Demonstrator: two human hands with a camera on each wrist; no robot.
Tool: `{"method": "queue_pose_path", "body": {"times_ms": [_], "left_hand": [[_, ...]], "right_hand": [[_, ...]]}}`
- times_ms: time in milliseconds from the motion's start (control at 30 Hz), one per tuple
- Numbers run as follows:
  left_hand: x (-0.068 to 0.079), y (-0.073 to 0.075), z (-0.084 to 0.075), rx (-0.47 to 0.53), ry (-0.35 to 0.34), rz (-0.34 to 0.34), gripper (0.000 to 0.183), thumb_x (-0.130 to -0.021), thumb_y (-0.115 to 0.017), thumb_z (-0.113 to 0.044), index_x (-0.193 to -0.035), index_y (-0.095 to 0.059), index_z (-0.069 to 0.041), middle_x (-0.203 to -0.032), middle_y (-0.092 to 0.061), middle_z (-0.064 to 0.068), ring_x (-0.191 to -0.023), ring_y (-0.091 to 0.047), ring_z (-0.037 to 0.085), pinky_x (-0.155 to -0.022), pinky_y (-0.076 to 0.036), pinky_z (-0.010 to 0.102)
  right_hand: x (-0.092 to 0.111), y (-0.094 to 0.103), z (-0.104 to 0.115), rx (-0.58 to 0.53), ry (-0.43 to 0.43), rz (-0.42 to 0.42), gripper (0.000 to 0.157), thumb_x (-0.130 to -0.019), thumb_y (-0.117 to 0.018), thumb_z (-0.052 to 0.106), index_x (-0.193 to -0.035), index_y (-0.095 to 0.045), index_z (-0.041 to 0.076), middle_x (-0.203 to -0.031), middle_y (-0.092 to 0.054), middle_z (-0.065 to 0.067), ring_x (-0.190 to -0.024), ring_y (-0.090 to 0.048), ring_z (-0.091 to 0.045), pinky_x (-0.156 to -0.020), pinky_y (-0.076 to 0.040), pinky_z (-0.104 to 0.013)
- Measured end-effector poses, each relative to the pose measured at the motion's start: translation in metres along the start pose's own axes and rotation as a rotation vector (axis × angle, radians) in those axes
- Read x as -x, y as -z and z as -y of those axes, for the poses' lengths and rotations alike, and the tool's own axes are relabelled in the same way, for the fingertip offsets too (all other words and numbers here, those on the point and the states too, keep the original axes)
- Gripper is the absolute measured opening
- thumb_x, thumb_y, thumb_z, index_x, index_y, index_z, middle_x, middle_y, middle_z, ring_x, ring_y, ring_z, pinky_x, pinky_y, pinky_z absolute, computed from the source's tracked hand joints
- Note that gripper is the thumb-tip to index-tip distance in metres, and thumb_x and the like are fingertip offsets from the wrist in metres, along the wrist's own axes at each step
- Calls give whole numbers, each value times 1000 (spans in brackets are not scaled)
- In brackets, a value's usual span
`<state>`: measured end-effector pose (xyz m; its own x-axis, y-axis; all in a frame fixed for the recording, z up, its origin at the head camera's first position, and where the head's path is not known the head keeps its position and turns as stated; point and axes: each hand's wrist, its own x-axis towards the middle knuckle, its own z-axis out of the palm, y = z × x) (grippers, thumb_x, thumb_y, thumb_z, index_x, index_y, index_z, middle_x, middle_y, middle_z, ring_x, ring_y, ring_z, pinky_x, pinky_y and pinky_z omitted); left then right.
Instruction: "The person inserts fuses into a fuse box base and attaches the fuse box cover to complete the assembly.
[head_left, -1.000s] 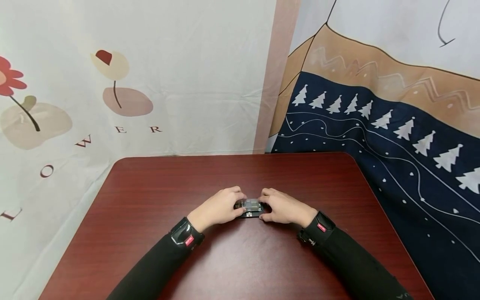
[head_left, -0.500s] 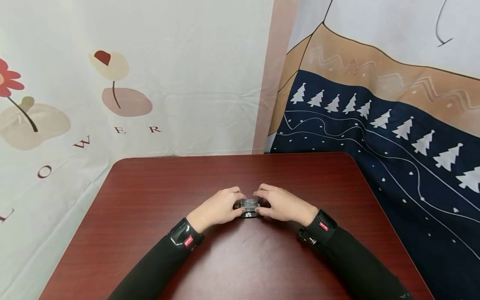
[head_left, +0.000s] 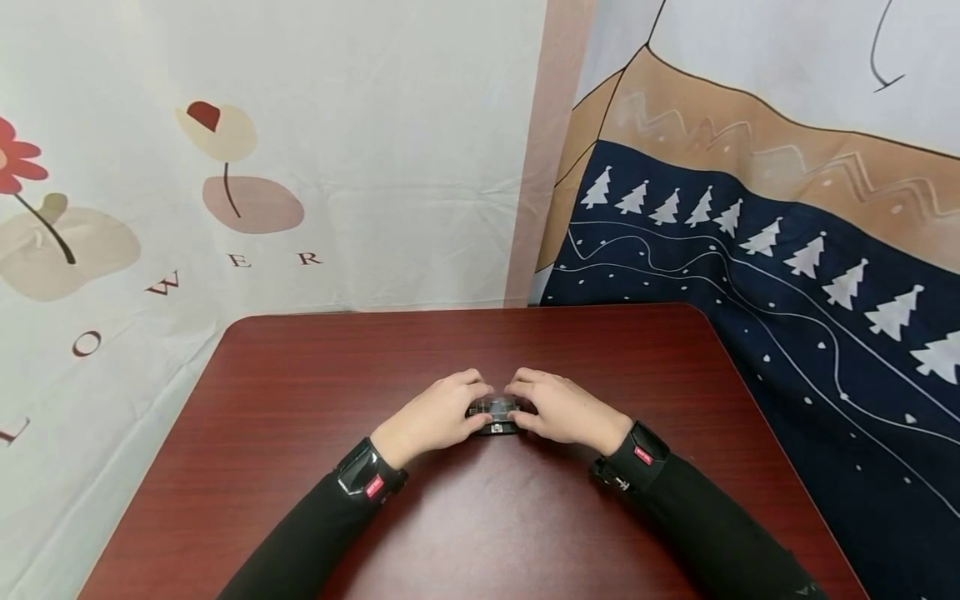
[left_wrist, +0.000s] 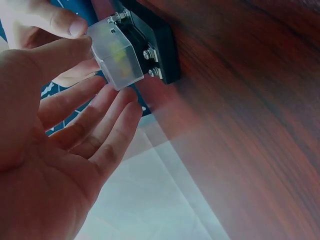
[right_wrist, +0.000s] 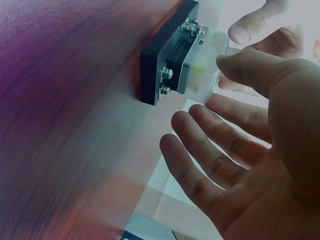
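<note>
A small electrical device lies on the table between my hands. It has a clear plastic cover [head_left: 498, 408] and a black base [head_left: 497, 430]. Silver screw terminals [left_wrist: 152, 54] line its sides in the left wrist view. My left hand [head_left: 435, 415] pinches the left end of the cover between thumb and index finger. From the other side, my right hand [head_left: 568, 406] has its thumb and index finger on the cover's right end. The right wrist view shows the cover [right_wrist: 200, 70] seated over the base [right_wrist: 150, 72], something yellow faintly visible inside. The other fingers of both hands are spread loosely.
A reddish-brown wooden table [head_left: 330, 358] with rounded corners carries the device. Behind it hangs a pale cloth [head_left: 405, 125] with flower prints. A navy and tan cloth [head_left: 750, 275] with tree prints hangs along the right side.
My right hand has moved left, from the device's right end further over the cover, thumb and index finger closer to the left hand. The left hand has stayed nearly in place.
</note>
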<state>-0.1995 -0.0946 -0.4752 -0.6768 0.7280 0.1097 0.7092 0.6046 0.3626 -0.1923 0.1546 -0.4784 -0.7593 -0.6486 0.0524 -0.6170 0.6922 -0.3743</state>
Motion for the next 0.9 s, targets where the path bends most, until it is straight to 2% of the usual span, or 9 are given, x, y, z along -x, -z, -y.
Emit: {"method": "queue_pose_path", "body": {"times_ms": [233,600,900], "left_hand": [[0,-2,-1,9,21,0,26,-98,-73,-24,-119,-76,-10,-107,-64,4,-87,-61,13,-79,-56,34],[-1,-2,-2,18,27,1,27,-96,-75,-23,-118,-76,-8,-105,-65,5,-87,-63,15,-79,-57,35],[-1,-7,-1,9,28,13,24,-97,-74,-22,-116,-77,-9,-102,-62,2,-86,-63,15,-78,-57,34]], "right_hand": [[-2,0,1,-2,4,10,30,-98,-72,27,-123,-74,13,-109,-66,0,-87,-66,-15,-77,-57,-34],[-4,1,2,9,31,18,27,-97,-74,24,-120,-76,11,-106,-66,-2,-80,-64,-14,-70,-54,-30],[-4,-3,0,-22,40,15,24,-97,-74,22,-117,-77,10,-106,-66,-3,-81,-67,-18,-71,-55,-32]]}}
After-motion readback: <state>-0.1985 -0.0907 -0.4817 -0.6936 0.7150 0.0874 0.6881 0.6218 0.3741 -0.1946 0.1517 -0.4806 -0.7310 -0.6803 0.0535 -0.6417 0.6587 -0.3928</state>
